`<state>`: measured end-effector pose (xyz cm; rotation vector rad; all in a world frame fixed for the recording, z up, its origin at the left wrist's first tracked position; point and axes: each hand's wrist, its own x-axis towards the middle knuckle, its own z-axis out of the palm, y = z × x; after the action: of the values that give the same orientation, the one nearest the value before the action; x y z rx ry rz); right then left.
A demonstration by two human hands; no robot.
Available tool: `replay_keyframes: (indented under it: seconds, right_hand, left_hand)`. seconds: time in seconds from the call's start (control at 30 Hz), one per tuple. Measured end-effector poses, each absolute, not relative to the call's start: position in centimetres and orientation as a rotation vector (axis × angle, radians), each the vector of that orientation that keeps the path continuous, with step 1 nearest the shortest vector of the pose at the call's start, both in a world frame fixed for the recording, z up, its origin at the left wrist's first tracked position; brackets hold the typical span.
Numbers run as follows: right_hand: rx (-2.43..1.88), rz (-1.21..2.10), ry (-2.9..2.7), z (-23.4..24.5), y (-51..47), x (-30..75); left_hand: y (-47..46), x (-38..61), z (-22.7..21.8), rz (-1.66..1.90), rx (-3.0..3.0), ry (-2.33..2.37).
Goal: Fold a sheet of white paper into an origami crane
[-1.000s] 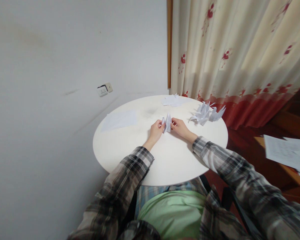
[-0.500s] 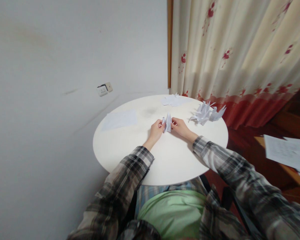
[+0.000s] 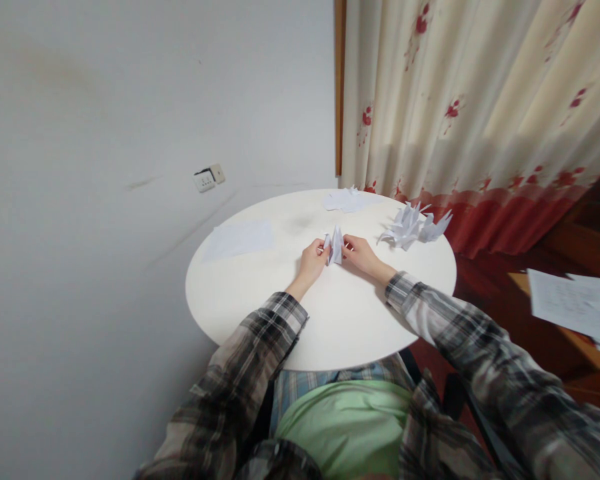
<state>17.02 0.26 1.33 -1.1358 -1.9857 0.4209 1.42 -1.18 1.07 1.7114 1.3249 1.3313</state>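
Note:
Over the middle of the white round table [image 3: 260, 293] is a folded white paper piece [image 3: 337, 247] with pointed upright flaps. My left hand [image 3: 314, 259] pinches its left side between thumb and fingers. On the other side, my right hand [image 3: 359, 252] grips the right edge of the same paper. Part of the paper is covered by my fingertips. To the right of my right hand lies a cluster of folded white paper cranes [image 3: 407, 227], their pointed ends sticking up.
A flat white sheet [image 3: 240, 240] lies at the table's left. More white paper [image 3: 343, 200] lies at the back edge. Beyond are a wall with a socket [image 3: 205, 181] and a floral curtain [image 3: 460, 133]. Printed sheets [image 3: 570, 303] rest on wooden furniture at right.

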Motion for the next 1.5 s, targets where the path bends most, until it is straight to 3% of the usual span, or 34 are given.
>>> replay_keyframes:
  seconds: [1.5]
  right_hand:
    - [-1.141, 0.378, -1.988, 0.9, 0.49, 16.88]
  left_hand:
    - [-1.54, 1.48, 1.58, 1.334, 1.695, 1.343]
